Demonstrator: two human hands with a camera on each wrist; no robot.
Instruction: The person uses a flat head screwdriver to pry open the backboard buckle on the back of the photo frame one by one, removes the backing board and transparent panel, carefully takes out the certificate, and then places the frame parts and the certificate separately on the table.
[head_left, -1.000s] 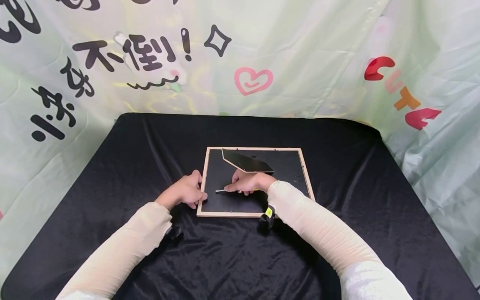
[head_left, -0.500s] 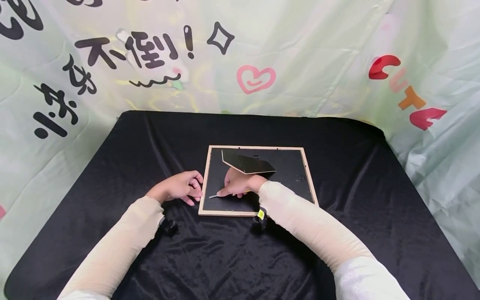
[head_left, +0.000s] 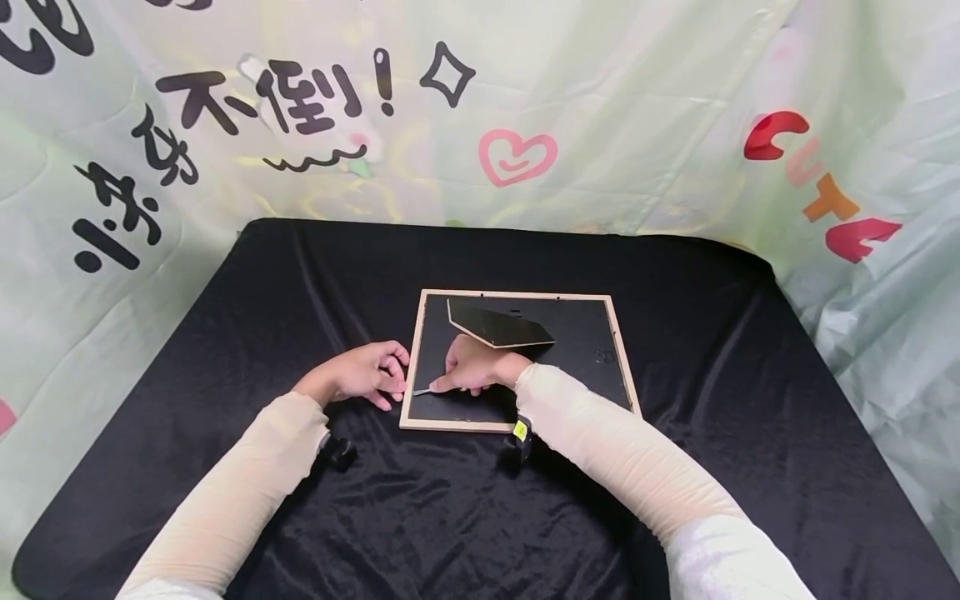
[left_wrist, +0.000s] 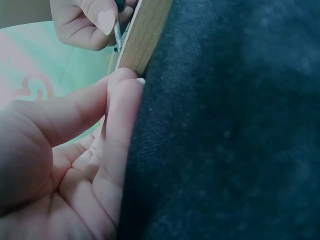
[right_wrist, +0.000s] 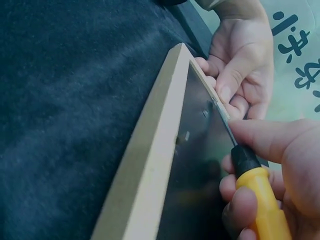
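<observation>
A picture frame [head_left: 457,426] with a pale wooden rim lies back side up on the black cloth. Its dark backing carries a raised easel stand [head_left: 497,326]. My right hand [head_left: 474,365] grips a screwdriver [right_wrist: 264,202] by its yellow and black handle, index finger stretched along the shaft. The screwdriver's tip meets the left inner edge of the frame, right at a small metal tab [right_wrist: 215,102]. At the outer left side, my left hand [head_left: 367,373] pinches the rim between thumb and finger, close to the tip.
Black cloth [head_left: 712,350] covers the table around the frame. A pale printed curtain [head_left: 615,125] hangs behind and at both sides. Another small metal tab [right_wrist: 187,136] shows along the near edge of the backing. Dark wrist cameras sit on both wrists.
My right hand has carried the screwdriver left, from over the backing to the frame's left inner edge. My left hand has shifted its fingers from over the rim to its outer side.
</observation>
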